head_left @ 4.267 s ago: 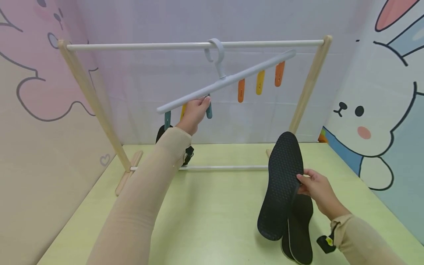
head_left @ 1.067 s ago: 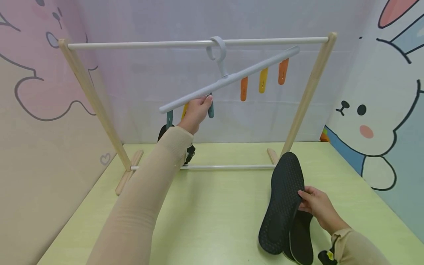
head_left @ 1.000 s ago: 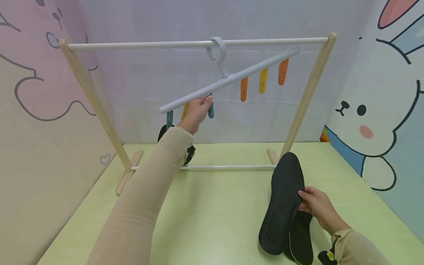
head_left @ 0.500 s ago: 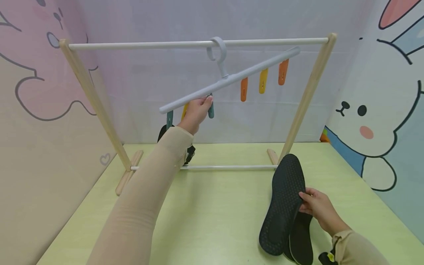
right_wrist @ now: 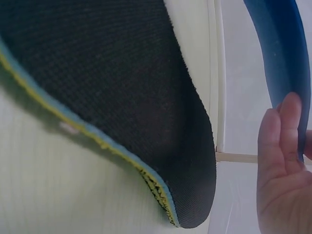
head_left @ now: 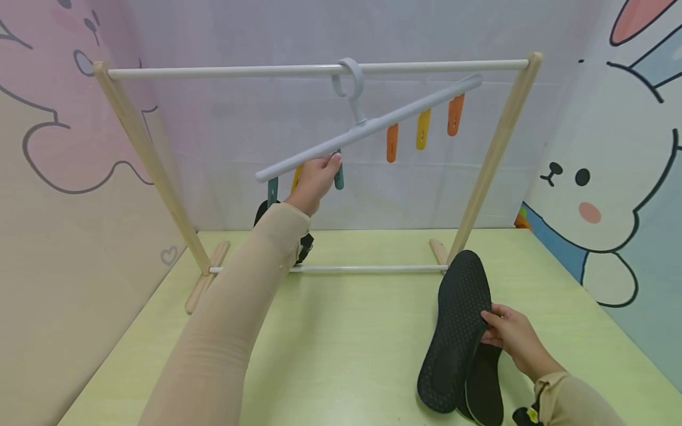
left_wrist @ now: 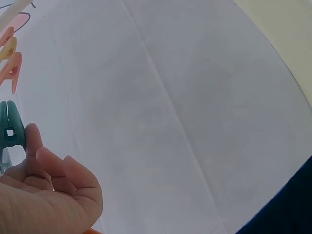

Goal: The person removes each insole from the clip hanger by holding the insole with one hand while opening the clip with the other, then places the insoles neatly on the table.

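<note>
My left hand (head_left: 313, 184) pinches a teal clip (head_left: 339, 176) under the tilted white hanger (head_left: 367, 127). In the left wrist view, this hand's thumb is mostly hidden, and a finger touches the teal clip (left_wrist: 13, 127). My right hand (head_left: 514, 336) grips the edge of a black textured insole (head_left: 455, 331), held upright at the right. More black insoles (head_left: 485, 381) lie on the table just behind and below it. In the right wrist view, the held insole (right_wrist: 282, 44) looks dark blue, and a lying insole (right_wrist: 122, 92) shows a yellow and blue edge.
The hanger hooks over the white rail (head_left: 224, 72) of a wooden-legged rack (head_left: 495, 148). Orange clips (head_left: 392, 143) and a yellow clip (head_left: 423, 130) hang at its right. Another teal clip (head_left: 273, 190) holds a black rounded thing (head_left: 261, 212), mostly hidden behind my left arm.
Compared with the oldest frame, my right hand has lowered the insole toward the table, and over the last second it sinks only slightly. My left hand keeps its place on the teal clip.
</note>
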### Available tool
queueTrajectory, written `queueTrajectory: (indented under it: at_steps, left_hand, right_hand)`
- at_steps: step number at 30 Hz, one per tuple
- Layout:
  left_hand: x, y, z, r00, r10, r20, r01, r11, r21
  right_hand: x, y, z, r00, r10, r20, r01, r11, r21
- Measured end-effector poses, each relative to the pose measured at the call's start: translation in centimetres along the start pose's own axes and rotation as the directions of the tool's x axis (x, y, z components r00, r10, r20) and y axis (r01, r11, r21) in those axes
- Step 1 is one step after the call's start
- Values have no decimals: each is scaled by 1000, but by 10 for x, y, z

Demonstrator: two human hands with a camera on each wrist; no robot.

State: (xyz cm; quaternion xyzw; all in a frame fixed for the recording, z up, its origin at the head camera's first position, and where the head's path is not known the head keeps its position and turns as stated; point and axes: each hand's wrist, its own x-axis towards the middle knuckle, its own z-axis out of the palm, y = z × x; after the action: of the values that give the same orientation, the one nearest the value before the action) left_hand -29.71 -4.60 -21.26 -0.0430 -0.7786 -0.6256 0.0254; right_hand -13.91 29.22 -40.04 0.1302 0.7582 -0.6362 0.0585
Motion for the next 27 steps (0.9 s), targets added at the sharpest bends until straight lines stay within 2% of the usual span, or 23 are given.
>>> queueTrajectory:
  at_steps: [27]
  left_hand:
    - [1, 0, 0, 1000, -22, -7, 22, 1000, 15]
  right_hand:
    - [-2, 2, -4, 1000, 9, -3, -9, 999, -53]
